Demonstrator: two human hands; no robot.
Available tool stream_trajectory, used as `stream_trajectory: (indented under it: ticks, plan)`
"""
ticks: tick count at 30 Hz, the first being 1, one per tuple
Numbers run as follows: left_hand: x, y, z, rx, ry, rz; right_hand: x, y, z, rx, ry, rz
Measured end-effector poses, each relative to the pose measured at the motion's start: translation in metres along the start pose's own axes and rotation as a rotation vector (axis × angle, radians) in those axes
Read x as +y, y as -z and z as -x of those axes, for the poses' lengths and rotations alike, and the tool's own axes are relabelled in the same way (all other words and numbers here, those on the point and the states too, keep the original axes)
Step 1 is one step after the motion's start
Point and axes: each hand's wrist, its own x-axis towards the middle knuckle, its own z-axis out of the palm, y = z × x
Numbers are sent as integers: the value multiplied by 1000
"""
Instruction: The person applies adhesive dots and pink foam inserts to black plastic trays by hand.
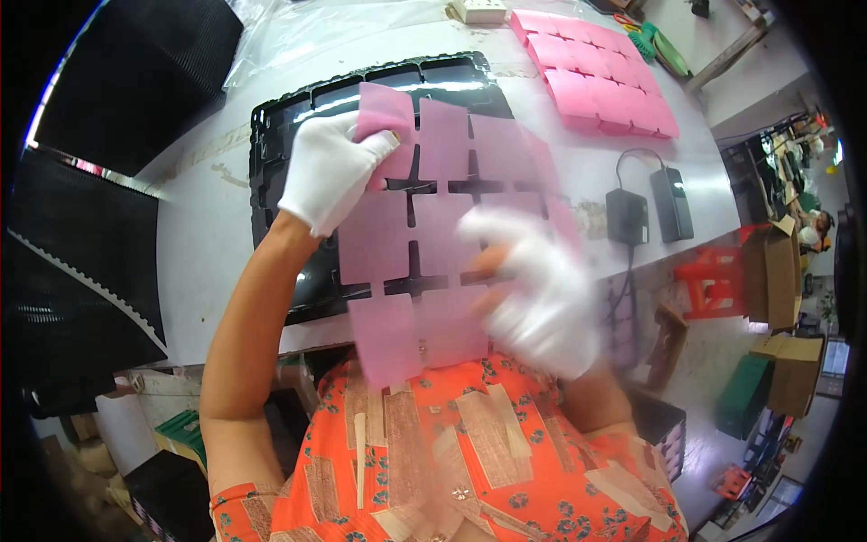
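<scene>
A thin pink foam sheet (442, 226) with cross-shaped cut-outs hangs over a shiny black plastic tray (275, 113) with several compartments. My left hand (334, 167), in a white glove with bare fingertips, pinches the sheet at its far left part, where the foam is folded over. My right hand (537, 289), gloved likewise, is smeared by motion above the sheet's near right part. Its fingers look bent, but whether they touch the foam I cannot make out. The sheet's near edge reaches my orange patterned clothing and covers much of the tray.
A stack of pink foam sheets (596, 77) lies at the table's far right. Nearer are a black power adapter (627, 217) and a dark slim device (671, 203). Black ribbed trays (135, 81) stand at left. A red stool (713, 280) and cardboard boxes (772, 271) are beyond the right edge.
</scene>
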Motion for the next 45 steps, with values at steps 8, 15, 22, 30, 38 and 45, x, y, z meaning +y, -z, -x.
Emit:
stream_trajectory:
  ticks: [8, 15, 22, 30, 38, 45]
  plan:
    - [57, 30, 53, 56, -489, -80, 124, 90, -50, 170, -362, -423]
    - [37, 71, 72, 334, -410, -69, 144, 94, -68, -246, -411, -1562]
    - [-17, 108, 72, 417, -239, 114, 103, 93, -93, -86, -395, -704]
    - [-75, 124, 47, 376, -386, -58, 97, 71, -144, -392, -402, -123]
    - [-76, 112, 18, 388, -166, 229, 119, 60, -164, -179, -494, -479]
    - [-106, 128, -22, 396, -174, -68, 150, 46, -170, -59, -378, -217]
